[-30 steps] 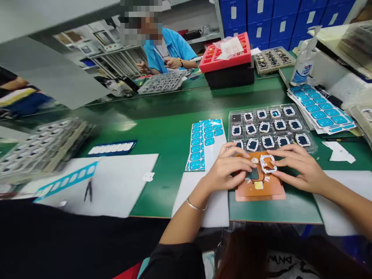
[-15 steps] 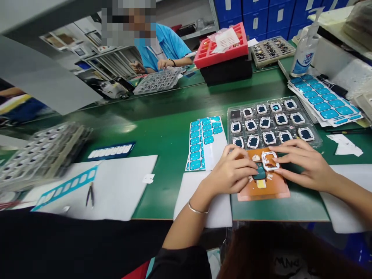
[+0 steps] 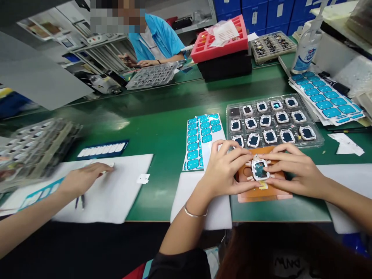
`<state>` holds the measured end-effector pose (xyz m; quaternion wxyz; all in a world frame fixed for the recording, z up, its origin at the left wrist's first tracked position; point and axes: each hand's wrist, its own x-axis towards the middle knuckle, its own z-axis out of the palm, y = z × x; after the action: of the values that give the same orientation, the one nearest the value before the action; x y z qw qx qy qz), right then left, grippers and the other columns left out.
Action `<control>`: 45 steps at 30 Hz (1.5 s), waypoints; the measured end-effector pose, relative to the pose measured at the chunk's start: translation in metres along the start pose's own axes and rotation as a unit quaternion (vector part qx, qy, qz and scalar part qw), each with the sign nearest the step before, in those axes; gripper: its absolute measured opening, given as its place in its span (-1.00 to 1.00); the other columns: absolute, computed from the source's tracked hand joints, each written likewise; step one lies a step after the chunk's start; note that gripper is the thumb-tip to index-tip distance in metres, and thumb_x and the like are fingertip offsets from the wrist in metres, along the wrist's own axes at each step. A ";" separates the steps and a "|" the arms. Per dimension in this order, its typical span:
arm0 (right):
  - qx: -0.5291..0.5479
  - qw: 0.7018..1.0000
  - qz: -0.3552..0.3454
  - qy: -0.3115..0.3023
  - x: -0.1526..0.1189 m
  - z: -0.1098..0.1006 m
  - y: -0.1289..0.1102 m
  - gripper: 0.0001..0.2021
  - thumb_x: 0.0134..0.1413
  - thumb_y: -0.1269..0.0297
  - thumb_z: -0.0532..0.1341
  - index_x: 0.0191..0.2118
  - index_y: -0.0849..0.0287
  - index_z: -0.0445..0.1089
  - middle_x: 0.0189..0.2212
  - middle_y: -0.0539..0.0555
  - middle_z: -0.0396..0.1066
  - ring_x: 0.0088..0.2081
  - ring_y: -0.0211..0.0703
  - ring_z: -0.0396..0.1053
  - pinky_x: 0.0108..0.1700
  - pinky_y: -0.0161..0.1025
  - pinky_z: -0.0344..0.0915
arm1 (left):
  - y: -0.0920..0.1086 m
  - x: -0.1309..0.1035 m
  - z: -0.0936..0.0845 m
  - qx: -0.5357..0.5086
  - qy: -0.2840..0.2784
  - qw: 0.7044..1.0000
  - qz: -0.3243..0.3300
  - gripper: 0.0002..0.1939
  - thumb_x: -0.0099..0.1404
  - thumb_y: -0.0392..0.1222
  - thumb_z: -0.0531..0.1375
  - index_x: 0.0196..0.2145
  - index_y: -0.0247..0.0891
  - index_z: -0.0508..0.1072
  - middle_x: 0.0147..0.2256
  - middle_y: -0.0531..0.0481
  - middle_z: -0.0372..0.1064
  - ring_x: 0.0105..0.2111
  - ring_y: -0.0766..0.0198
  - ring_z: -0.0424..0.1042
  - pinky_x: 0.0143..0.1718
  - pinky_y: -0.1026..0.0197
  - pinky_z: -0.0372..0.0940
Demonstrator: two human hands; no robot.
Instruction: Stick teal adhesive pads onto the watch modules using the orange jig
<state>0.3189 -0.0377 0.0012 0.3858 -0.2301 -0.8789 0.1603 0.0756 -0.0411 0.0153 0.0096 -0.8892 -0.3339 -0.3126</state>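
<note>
Head view: green counter (image 3: 157, 135), two bare hands at work near its edge. Left hand (image 3: 225, 168) has its grip closed on the left side of a white rounded-square frame (image 3: 254, 175); right hand (image 3: 293, 170) has its grip closed on the right side, fingertips at the rim. Inside the frame, a dark teal glossy panel (image 3: 260, 169). Both lie over a flat orange plate (image 3: 277, 192). Directly beyond the plate, a clear plastic tray (image 3: 321, 142) holds dark pieces in three rows, nearly all white-framed; far left corner piece, plain dark. Sheets of blue rounded labels (image 3: 207, 138) lie beyond the left hand; more blue label sheets (image 3: 323, 101) right of the tray, near a clear pump bottle (image 3: 305, 52). Far left, a co-worker's hand (image 3: 77, 180) over a white pad (image 3: 122, 186). Across the counter, a person in a light blue shirt (image 3: 162, 35), hands by another clear tray (image 3: 155, 75).
</note>
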 end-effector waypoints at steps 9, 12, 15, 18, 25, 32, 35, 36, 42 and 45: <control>-0.003 1.000 0.024 0.005 -0.004 0.005 0.000 -0.93 0.14 0.28 0.34 -0.24 0.10 0.49 -0.03 0.13 0.50 -0.11 0.02 0.35 -0.07 0.03 0.36 | 0.003 -0.002 -0.001 -0.012 -0.055 0.998 -0.029 -0.49 0.16 0.28 0.28 -0.10 -0.14 0.49 -0.09 0.02 0.53 -0.07 0.08 0.31 -0.01 -0.04 0.04; -0.034 0.999 0.027 -0.018 -0.004 0.004 -0.001 -0.93 0.16 0.26 0.31 -0.31 0.11 0.47 -0.03 0.12 0.50 -0.12 0.03 0.34 -0.08 0.05 0.32 | 0.002 -0.002 0.000 -0.046 -0.090 0.993 -0.057 -0.50 0.16 0.28 0.28 -0.14 -0.16 0.49 -0.01 0.00 0.48 0.00 0.05 0.27 0.01 -0.05 0.07; -0.054 0.998 0.020 -0.032 -0.004 0.003 0.000 -0.93 0.16 0.25 0.31 -0.29 0.09 0.44 -0.04 0.08 0.51 -0.10 0.05 0.33 -0.08 0.07 0.28 | 0.001 -0.001 0.002 -0.081 -0.102 0.988 -0.081 -0.53 0.17 0.26 0.29 -0.15 -0.15 0.50 -0.03 -0.02 0.48 0.03 0.03 0.24 0.05 -0.08 0.09; -0.038 0.999 0.027 -0.022 -0.005 0.003 0.001 -0.85 0.14 0.25 0.32 -0.18 0.08 0.40 -0.05 0.07 0.50 -0.10 0.03 0.33 -0.09 0.04 0.29 | 0.003 -0.001 0.005 -0.128 -0.076 0.984 -0.096 -0.54 0.17 0.22 0.30 -0.11 -0.12 0.51 -0.06 -0.03 0.49 0.03 0.04 0.24 0.07 -0.08 0.14; 0.154 0.975 0.149 0.057 -0.009 0.014 0.002 -0.56 -0.01 0.17 0.43 -0.03 0.01 0.29 -0.15 0.05 0.42 -0.12 -0.06 0.43 -0.11 -0.13 0.40 | 0.012 -0.004 0.017 -0.145 -0.058 0.987 -0.022 -0.12 0.13 0.36 0.23 0.31 -0.02 0.16 0.25 -0.15 0.14 0.15 -0.02 0.05 0.22 -0.15 0.04; 0.474 0.834 0.281 0.000 -0.007 0.008 0.005 -0.56 0.01 0.19 0.41 -0.01 0.05 0.28 -0.05 0.09 0.46 -0.02 -0.09 0.46 -0.02 -0.16 0.42 | 0.017 -0.005 0.016 -0.094 -0.033 0.994 0.035 -0.29 0.26 0.27 0.18 0.29 0.05 0.16 0.27 -0.16 0.00 0.17 -0.03 0.01 0.19 -0.17 0.05; 0.512 0.803 0.305 0.002 -0.005 0.004 0.007 -0.56 -0.02 0.18 0.41 -0.02 0.07 0.32 -0.08 0.09 0.50 -0.07 -0.07 0.48 -0.03 -0.12 0.42 | 0.020 -0.005 0.013 -0.088 -0.035 0.994 0.049 -0.40 0.27 0.26 0.17 0.22 0.12 0.28 0.25 -0.11 0.06 0.14 0.00 0.08 0.16 -0.14 0.11; 0.519 0.795 0.313 0.008 -0.004 0.002 0.008 -0.56 -0.02 0.16 0.40 -0.02 0.07 0.33 -0.08 0.11 0.50 -0.07 -0.05 0.49 -0.02 -0.09 0.42 | 0.019 -0.005 0.012 -0.081 -0.029 0.995 0.042 -0.43 0.28 0.25 0.17 0.20 0.12 0.30 0.24 -0.10 0.09 0.13 0.00 0.10 0.15 -0.14 0.11; 0.555 0.775 0.302 0.017 -0.001 -0.005 0.013 -0.62 -0.01 0.09 0.27 -0.06 0.11 0.38 -0.17 0.14 0.55 -0.04 0.07 0.49 0.15 0.09 0.31 | -0.026 -0.006 0.010 0.031 0.060 0.978 -0.199 -0.63 0.32 0.08 0.18 0.06 0.06 0.43 0.12 -0.06 0.29 0.11 -0.04 0.15 0.13 -0.21 0.07; 0.559 0.776 0.292 0.009 -0.003 -0.007 0.015 -0.64 0.00 0.10 0.27 -0.06 0.08 0.42 -0.14 0.10 0.56 0.00 0.08 0.48 0.18 0.09 0.28 | -0.058 -0.009 0.006 0.114 -0.002 0.899 -0.422 -0.51 0.24 0.16 0.23 0.08 -0.03 0.43 0.21 -0.16 0.20 0.17 -0.22 0.07 0.09 -0.29 0.10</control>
<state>0.3303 -0.0255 -0.0029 0.3894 -0.2213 -0.5216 0.7262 0.0388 -0.0004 -0.0055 -0.0223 -0.6583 -0.7114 -0.2453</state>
